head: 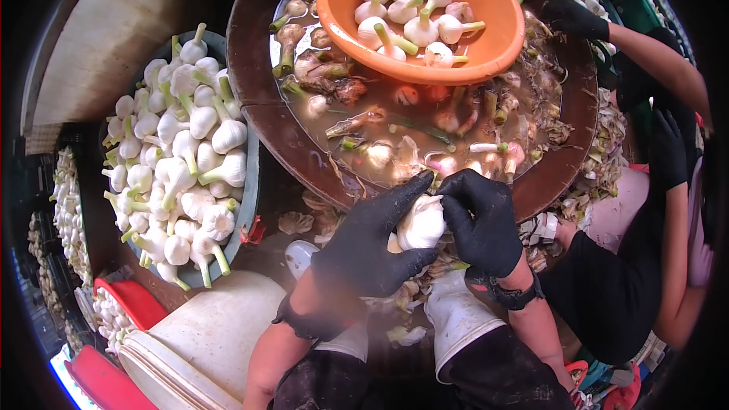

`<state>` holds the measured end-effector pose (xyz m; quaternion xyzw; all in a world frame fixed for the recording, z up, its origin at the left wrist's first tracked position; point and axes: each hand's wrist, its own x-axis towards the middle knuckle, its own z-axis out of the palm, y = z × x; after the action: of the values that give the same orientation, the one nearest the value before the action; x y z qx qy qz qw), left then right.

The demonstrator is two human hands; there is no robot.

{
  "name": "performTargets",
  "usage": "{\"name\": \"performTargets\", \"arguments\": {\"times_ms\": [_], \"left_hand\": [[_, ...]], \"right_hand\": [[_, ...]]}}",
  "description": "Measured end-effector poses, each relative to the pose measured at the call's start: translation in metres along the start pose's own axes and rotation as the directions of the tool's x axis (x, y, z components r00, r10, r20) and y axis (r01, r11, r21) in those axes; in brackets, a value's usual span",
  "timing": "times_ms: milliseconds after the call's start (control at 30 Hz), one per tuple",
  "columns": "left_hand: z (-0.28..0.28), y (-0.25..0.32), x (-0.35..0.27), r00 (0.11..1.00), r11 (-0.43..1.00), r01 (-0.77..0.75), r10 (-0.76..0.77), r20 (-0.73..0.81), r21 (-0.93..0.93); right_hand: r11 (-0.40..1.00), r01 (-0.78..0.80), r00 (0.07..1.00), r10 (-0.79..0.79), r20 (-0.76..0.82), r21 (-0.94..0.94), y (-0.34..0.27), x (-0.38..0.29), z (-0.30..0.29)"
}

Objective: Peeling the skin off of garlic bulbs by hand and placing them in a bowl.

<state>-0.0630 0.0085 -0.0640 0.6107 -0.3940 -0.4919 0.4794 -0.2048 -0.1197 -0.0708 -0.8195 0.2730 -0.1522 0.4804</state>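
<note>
A white garlic bulb (422, 223) rests in my left hand (370, 239), which wears a black glove, its thumb below the bulb and its fingers above. My right hand (484, 222), gloved in black too, has its fingertips closed at the bulb's upper right side, seemingly on its skin. Both hands are at the near rim of a large brown tub (273, 125) of murky water, where unpeeled garlic bulbs (377, 154) and loose skins float. An orange plastic bowl (421, 71) with clean, short-stemmed garlic sits at the tub's far side.
To the left stands a grey-blue basin (250, 182) heaped with white garlic. A white bucket (199, 324) lies at lower left beside red basins (134, 302). A co-worker's gloved hand (575, 19) reaches to the tub's right rim; their other hand (667, 151) is lower. Garlic skins (603, 165) are piled right.
</note>
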Motion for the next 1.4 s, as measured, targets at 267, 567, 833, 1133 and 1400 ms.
{"name": "performTargets", "arguments": {"times_ms": [267,567,833,1133,1400], "left_hand": [[0.011,-0.003,0.003,0.984,0.998,-0.031,0.022,-0.178,-0.051],[0.013,0.001,0.004,0.966,0.998,-0.048,0.054,-0.253,0.031],[0.008,-0.007,0.001,0.970,0.884,-0.003,-0.111,-0.215,-0.468],[-0.013,0.001,0.014,0.923,0.486,-0.044,-0.315,-0.221,-0.873],[-0.050,0.039,0.063,0.909,0.566,-0.414,0.214,-0.357,-0.713]], "right_hand": [[0.964,-0.167,0.986,0.162,0.043,0.209,-0.010,0.000,-0.009],[0.953,-0.225,0.963,0.249,-0.101,0.204,-0.005,-0.001,-0.003],[0.900,-0.255,0.904,0.352,-0.242,0.354,0.026,0.003,0.007],[0.975,0.177,0.900,-0.106,0.424,-0.132,-0.027,-0.010,-0.036],[0.993,0.086,0.943,-0.057,0.329,-0.075,-0.013,-0.001,-0.031]]}}
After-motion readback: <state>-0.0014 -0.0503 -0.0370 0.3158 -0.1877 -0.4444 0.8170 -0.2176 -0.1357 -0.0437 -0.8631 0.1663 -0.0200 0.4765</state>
